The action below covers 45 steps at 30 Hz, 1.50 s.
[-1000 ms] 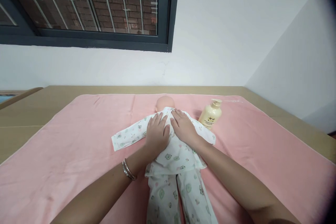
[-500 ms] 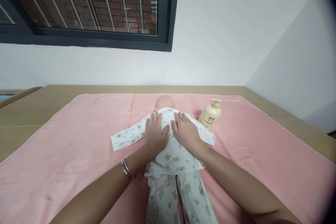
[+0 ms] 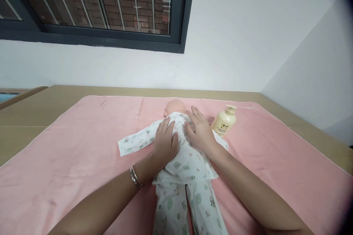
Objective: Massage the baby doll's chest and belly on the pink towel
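The doll (image 3: 180, 154), face down mid-towel (image 3: 68, 161), is being rubbed with the flat, open left hand (image 3: 164, 143) and right hand (image 3: 200, 130); steady, even palm pressure is called for next.

A doll (image 3: 179, 154) lies in white pyjamas (image 3: 183, 176) printed with small green bears and pink hearts, its bare head (image 3: 174, 106) a pale peach, on a plain salmon-pink towel (image 3: 68, 154) spread over a tan table (image 3: 33, 110); beside it a cream-yellow pump bottle (image 3: 224, 122) carries a dark printed label, while silver bangles (image 3: 135, 177) ring one wrist beneath a white wall (image 3: 234, 44) and a dark-grey window frame (image 3: 110, 40) over red brick
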### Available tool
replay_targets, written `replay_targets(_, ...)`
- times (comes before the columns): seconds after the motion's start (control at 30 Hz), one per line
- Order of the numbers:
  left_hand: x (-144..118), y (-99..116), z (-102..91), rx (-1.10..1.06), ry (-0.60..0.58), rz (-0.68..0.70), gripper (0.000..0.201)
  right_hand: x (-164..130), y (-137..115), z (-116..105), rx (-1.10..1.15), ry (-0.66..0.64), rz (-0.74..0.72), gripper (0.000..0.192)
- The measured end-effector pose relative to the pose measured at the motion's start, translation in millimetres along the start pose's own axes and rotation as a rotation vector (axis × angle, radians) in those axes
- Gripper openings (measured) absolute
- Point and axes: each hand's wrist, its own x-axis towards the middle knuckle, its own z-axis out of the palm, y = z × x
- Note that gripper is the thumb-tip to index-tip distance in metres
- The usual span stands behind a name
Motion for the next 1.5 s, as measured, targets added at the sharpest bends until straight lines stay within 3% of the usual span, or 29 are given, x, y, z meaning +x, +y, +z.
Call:
replay_targets(0.13, -3.2, 1.5, -2.1, -0.103, 0.103, -0.016, 0.052, -7.4, -10.7, 12.5, 0.031, -0.108, -0.176, 0.050)
replay_targets(0.23, -4.9, 3.0, -3.9, -0.146, 0.144, -0.022, 0.059, -8.9, -10.4, 17.6, 0.044, -0.190, -0.184, 0.047)
replay_targets(0.37, -5.2, 5.2, -6.3, -0.156, 0.117, -0.065, 0.061, -9.3, -9.9, 16.2, 0.051, -0.098, -0.162, 0.050)
replay_targets(0.6, -4.3, 1.4, -1.7, -0.150, 0.086, -0.103, 0.055, -10.6, -13.5, 12.5, 0.043, -0.255, -0.167, 0.047)
replay_targets(0.8, -3.8, 0.9, 0.1, -0.140, 0.070, -0.128, 0.047, -12.1, -11.0, 13.4, 0.073, -0.141, -0.234, 0.051)
replay_targets(0.93, -4.5, 0.7, 0.1, -0.130, 0.074, -0.131, 0.045, -11.1, -8.6, 17.0, 0.090, -0.218, -0.297, 0.045)
replay_targets(1.1, -4.0, -0.8, -0.1, -0.127, 0.049, -0.137, 0.041, -7.9, -3.6, -3.7, 0.094, -0.241, -0.284, 0.044)
replay_targets(1.27, -0.2, -1.9, 0.1, -0.123, 0.036, -0.166, 0.039, -8.9, 2.9, -19.1, 0.088, -0.478, -0.242, 0.064)
replay_targets(1.37, 3.2, -3.9, 0.9, -0.097, 0.007, -0.189, 0.038, -12.3, 1.2, -13.1, 0.060, -0.511, -0.226, 0.068)
replay_targets(1.5, 8.9, -9.7, 2.6, -0.062, -0.017, -0.182, 0.037, -15.1, -3.8, 2.5, 0.030, -0.447, -0.201, 0.067)
